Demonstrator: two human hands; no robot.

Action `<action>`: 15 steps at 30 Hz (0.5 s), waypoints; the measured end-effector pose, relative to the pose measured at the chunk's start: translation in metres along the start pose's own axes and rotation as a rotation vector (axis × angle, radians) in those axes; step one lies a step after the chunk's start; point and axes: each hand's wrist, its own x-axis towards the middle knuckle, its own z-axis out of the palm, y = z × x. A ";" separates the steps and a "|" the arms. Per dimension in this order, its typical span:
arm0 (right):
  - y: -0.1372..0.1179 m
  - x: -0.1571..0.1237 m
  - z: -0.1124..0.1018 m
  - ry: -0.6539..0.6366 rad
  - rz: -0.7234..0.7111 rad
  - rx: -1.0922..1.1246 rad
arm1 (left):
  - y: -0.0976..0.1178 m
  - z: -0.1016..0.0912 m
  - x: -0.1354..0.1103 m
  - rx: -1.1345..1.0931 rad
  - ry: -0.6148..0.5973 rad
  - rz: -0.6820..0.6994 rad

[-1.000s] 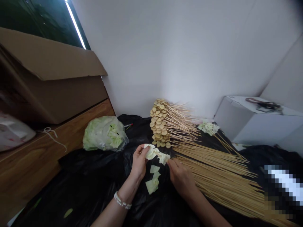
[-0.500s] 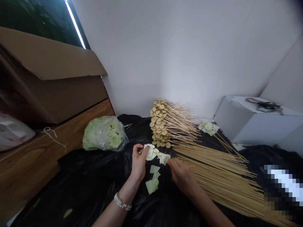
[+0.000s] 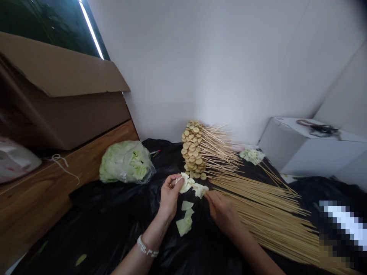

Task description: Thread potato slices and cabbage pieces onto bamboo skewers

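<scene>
My left hand (image 3: 171, 192) pinches a pale cabbage leaf piece (image 3: 186, 183) between thumb and fingers. Close on its right, a second crumpled cabbage piece (image 3: 200, 190) sits on a thin bamboo skewer, of which only a short bit shows between the pieces. My right hand (image 3: 220, 206) is closed round that skewer just behind the leaf; the rest of the stick is hidden by the hand. Below my hands, several loose cabbage pieces (image 3: 185, 223) lie on black plastic sheeting (image 3: 123, 221).
Skewered round slices (image 3: 193, 149) are stacked by the wall, sticks pointing right. Bare bamboo skewers (image 3: 275, 221) spread to the right, with finished cabbage skewers (image 3: 252, 156) beyond. A clear bag of cabbage (image 3: 126, 162) sits left, near a cardboard box (image 3: 86, 118). A white box (image 3: 295, 149) stands right.
Both hands have shifted slightly to the right together with the cabbage pieces between them. Their grips look the same.
</scene>
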 end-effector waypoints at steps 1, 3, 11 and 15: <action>0.000 0.000 -0.001 -0.003 0.005 0.022 | 0.000 0.000 0.000 -0.003 -0.006 -0.006; 0.001 0.001 -0.002 0.001 0.016 0.067 | 0.001 0.000 0.000 -0.020 -0.023 -0.028; 0.001 0.003 -0.004 0.008 0.044 0.149 | 0.003 0.002 -0.001 -0.100 -0.074 -0.104; 0.001 0.002 -0.001 -0.049 0.065 0.119 | 0.001 0.003 -0.002 -0.093 -0.069 -0.119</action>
